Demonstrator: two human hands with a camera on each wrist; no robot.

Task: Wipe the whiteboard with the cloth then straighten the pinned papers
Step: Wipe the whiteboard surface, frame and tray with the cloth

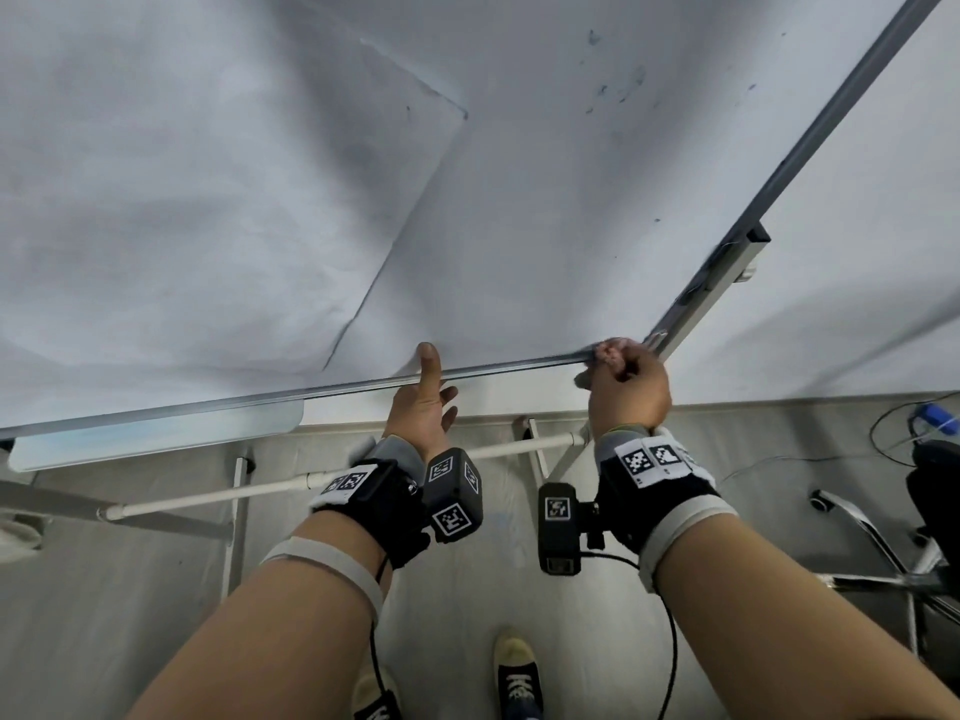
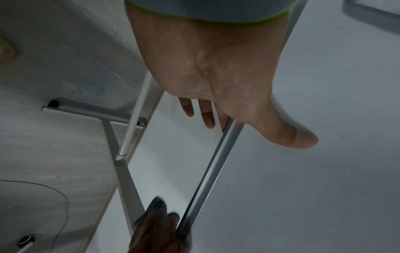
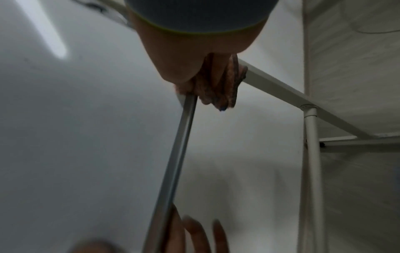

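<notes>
One whiteboard [image 1: 519, 200] fills the upper head view, on a stand; one large paper sheet [image 1: 182, 174] lies on its left part, creased, lower right corner near the bottom frame rail [image 1: 363, 385]; faint blue marker specks [image 1: 618, 90] sit on the bare board at upper right; two hands in view, both at the bottom rail; left hand [image 1: 426, 407] is loose, not gripping anything: thumb [image 2: 288, 135] stretched up onto the board face just above the rail, other fingers [image 2: 207, 116] relaxed behind and below the rail; left wrist view confirms fingers straightish, rail passing between thumb and fingers; right hand [image 1: 628, 387] sits at the board's lower right corner, fingers curled round one pinkish cloth [image 1: 610, 356], bunched and pressed against the rail end; right wrist view shows the cloth [image 3: 218, 89] wadded in the grip, dark stains on it, touching the rail [image 3: 179, 145]; so right grip is closed on the cloth, left grip is open; one pale tray [image 1: 156, 439] hangs under the rail at left; one white crossbar [image 1: 337, 478] of the stand runs below the hands; floor is pale wood-look; two shoes [image 1: 514, 672] visible at bottom centre; one chair base [image 1: 883, 553] at right with cables near it; each wrist carries one black camera unit with tag markers; number of pins on the paper cannot be told.
</notes>
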